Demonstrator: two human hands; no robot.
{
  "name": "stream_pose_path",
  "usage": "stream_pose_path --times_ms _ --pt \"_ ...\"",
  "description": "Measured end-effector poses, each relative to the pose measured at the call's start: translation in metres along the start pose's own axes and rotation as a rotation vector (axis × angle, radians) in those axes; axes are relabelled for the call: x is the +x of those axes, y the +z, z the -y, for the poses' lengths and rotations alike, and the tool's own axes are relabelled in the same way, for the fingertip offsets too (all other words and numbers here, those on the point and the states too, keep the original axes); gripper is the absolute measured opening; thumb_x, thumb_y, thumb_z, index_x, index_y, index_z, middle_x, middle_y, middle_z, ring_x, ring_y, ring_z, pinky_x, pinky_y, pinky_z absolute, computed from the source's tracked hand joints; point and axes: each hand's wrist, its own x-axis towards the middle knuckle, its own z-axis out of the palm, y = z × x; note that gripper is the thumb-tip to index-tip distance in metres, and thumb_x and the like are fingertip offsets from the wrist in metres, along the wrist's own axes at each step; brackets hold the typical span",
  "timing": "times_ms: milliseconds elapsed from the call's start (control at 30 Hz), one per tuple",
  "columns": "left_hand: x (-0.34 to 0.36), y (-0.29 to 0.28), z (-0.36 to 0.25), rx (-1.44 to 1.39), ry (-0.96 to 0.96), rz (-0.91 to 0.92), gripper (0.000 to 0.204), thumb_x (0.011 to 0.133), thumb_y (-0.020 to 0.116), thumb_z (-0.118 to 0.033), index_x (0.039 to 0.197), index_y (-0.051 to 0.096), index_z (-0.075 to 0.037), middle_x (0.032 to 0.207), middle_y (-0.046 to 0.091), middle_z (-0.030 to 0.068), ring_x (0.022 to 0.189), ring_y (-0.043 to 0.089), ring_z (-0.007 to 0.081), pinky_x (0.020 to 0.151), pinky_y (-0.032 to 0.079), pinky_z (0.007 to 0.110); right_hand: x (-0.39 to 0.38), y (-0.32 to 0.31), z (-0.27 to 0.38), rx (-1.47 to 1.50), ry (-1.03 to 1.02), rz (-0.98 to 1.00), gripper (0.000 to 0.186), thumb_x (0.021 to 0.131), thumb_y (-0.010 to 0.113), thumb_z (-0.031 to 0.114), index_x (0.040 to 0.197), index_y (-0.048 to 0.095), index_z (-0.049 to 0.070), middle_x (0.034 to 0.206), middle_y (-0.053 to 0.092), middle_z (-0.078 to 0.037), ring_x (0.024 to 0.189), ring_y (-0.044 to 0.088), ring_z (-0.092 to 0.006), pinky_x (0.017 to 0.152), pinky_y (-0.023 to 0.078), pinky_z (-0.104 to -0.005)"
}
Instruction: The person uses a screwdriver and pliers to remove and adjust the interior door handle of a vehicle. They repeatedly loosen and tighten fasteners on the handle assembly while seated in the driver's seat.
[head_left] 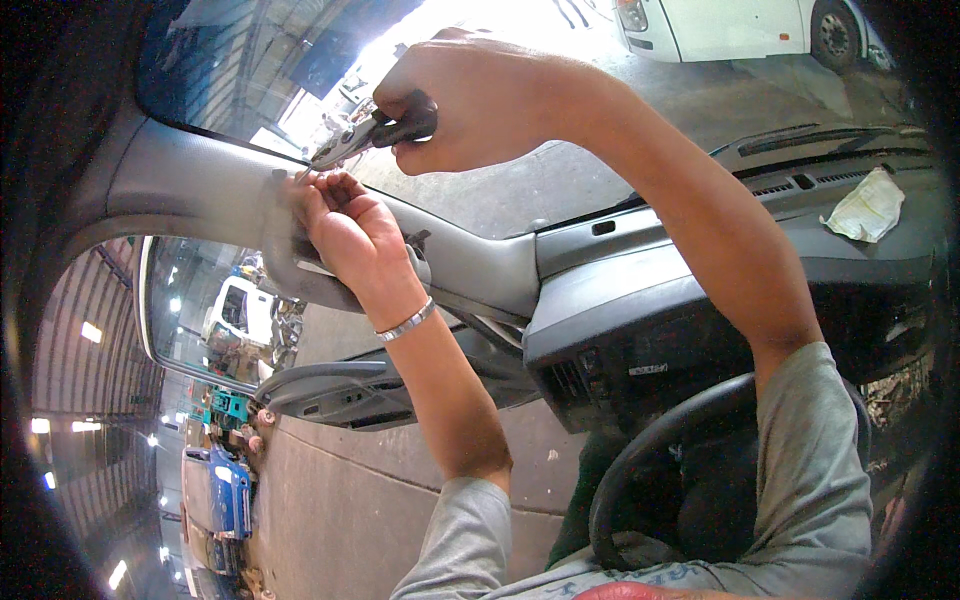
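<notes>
Raised in front of the windshield [590, 185], my right hand [480, 100] is closed round the dark handles of a pair of pliers [345, 147]. The metal jaws point down and left toward the grey pillar trim [190, 175]. My left hand [355, 235], palm up with a silver band [408, 320] at the wrist, has its fingertips pinched together right at the jaws' tip. Whatever is between the fingertips is too small to make out. Just beside this hand, a grab handle [283, 240] is fixed to the pillar.
A steering wheel [625, 465] and dashboard [620, 325] lie below my right arm. On the dash top rests a crumpled pale paper [866, 207]. The door [370, 390] stands ajar at the left, near a side mirror [200, 310]. Outside are a blue vehicle [228, 492] and a white vehicle [735, 28].
</notes>
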Motion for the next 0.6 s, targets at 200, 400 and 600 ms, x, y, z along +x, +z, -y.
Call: stream_pose_path --times_ms 200,400,600 --pt "-0.001 -0.002 0.000 0.035 0.005 -0.009 0.012 0.103 0.057 -0.005 0.112 0.057 0.003 0.093 0.057 0.0062 0.085 0.057 0.0131 0.081 0.053 0.025 0.001 0.006 0.001 -0.007 -0.014 -0.011 0.035 0.074 0.071 0.040 0.080 0.072 0.005 0.074 0.070 -0.016 0.074 0.070 -0.0357 0.069 0.054 -0.0464" --pt "-0.002 0.001 -0.004 0.021 -0.044 -0.032 0.010 0.102 0.056 -0.004 0.101 0.065 -0.008 0.090 0.062 0.0021 0.081 0.059 0.0122 0.075 0.051 0.024 0.002 0.000 0.012 -0.046 0.016 0.097 0.034 0.076 0.068 0.038 0.080 0.072 0.004 0.077 0.070 -0.018 0.075 0.070 -0.0369 0.070 0.055 -0.0473" --pt "-0.005 -0.002 -0.005 0.089 -0.058 -0.079 0.004 0.101 0.056 -0.003 0.102 0.060 -0.004 0.091 0.060 0.0045 0.082 0.058 0.0145 0.075 0.051 0.026 0.009 -0.004 0.022 -0.006 -0.024 0.132 0.024 0.081 0.070 0.020 0.091 0.067 -0.001 0.079 0.068 -0.020 0.076 0.067 -0.0385 0.073 0.053 -0.0449"
